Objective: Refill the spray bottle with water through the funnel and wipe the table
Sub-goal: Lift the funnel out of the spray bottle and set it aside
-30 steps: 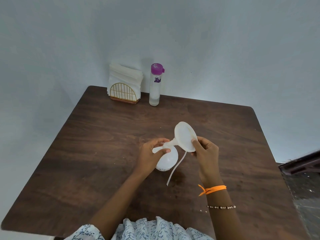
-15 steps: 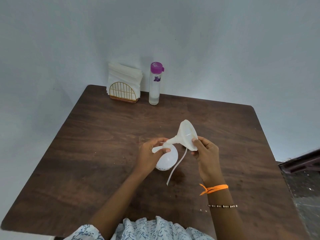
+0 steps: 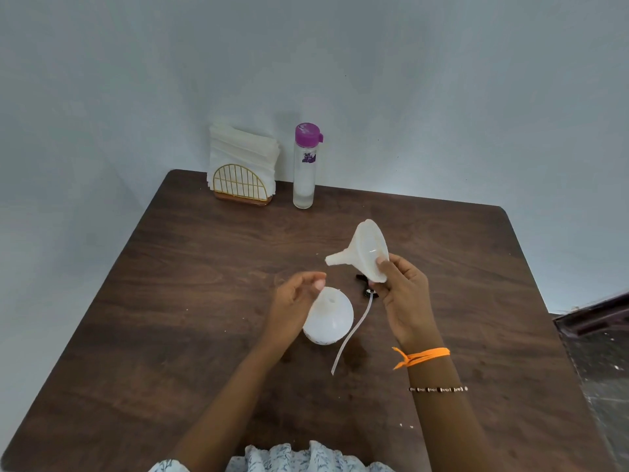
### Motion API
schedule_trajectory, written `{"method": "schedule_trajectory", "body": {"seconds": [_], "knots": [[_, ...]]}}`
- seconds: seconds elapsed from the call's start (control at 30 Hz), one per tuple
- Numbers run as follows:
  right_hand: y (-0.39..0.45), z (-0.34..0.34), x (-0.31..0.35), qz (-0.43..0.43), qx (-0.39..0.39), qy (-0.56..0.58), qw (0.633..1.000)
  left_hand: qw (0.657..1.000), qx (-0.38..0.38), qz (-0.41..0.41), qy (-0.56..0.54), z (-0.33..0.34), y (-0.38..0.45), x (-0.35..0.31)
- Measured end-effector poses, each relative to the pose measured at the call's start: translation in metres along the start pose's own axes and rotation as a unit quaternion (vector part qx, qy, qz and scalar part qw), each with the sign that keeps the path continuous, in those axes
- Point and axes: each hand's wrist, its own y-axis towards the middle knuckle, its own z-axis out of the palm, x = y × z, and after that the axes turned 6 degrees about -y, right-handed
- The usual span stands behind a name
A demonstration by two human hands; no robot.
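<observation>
The right hand (image 3: pixel 403 296) pinches the rim of a white plastic funnel (image 3: pixel 366 252), lifted and tilted with its spout pointing left. The round white plastic spray bottle (image 3: pixel 328 316) stands open-necked on the dark wooden tabletop (image 3: pixel 170 301), just below the funnel. The left hand (image 3: pixel 294 303) is beside the bottle's neck, fingers loosely curled, apparently holding nothing. A black sprayer head with a white dip tube (image 3: pixel 350 330) lies between the hands.
</observation>
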Motion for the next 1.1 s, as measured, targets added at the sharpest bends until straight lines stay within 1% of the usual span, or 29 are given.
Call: {"method": "schedule_trajectory", "body": {"seconds": [0.1, 0.17, 0.3, 0.4, 0.57, 0.67, 0.77, 1.1], "knots": [[0.018, 0.006, 0.003, -0.018, -0.013, -0.041, 0.999, 1.000, -0.018, -0.011, 0.004, -0.001, 0.016, -0.002], [0.034, 0.011, 0.002, -0.032, -0.026, -0.098, 0.994, 0.999, -0.019, -0.023, 0.020, -0.001, 0.030, -0.001], [0.077, 0.020, -0.003, -0.083, -0.069, -0.223, 0.969, 0.997, -0.026, -0.045, 0.060, -0.001, 0.064, 0.003], [0.112, 0.031, -0.004, -0.108, -0.096, -0.269, 0.952, 0.995, -0.042, -0.058, 0.066, 0.000, 0.088, 0.007], [0.172, 0.046, -0.012, -0.118, -0.118, -0.306, 0.937, 0.996, -0.050, -0.060, 0.050, 0.003, 0.121, 0.006], [0.203, 0.052, -0.017, -0.119, -0.120, -0.309, 0.936, 0.994, -0.056, -0.075, 0.054, 0.006, 0.138, 0.006], [0.228, 0.057, -0.024, -0.115, -0.124, -0.310, 0.936, 0.994, -0.057, -0.070, 0.060, 0.007, 0.151, 0.009], [0.256, 0.059, -0.047, -0.108, -0.121, -0.331, 0.930, 0.995, -0.057, -0.075, 0.035, 0.014, 0.162, 0.017]]}}
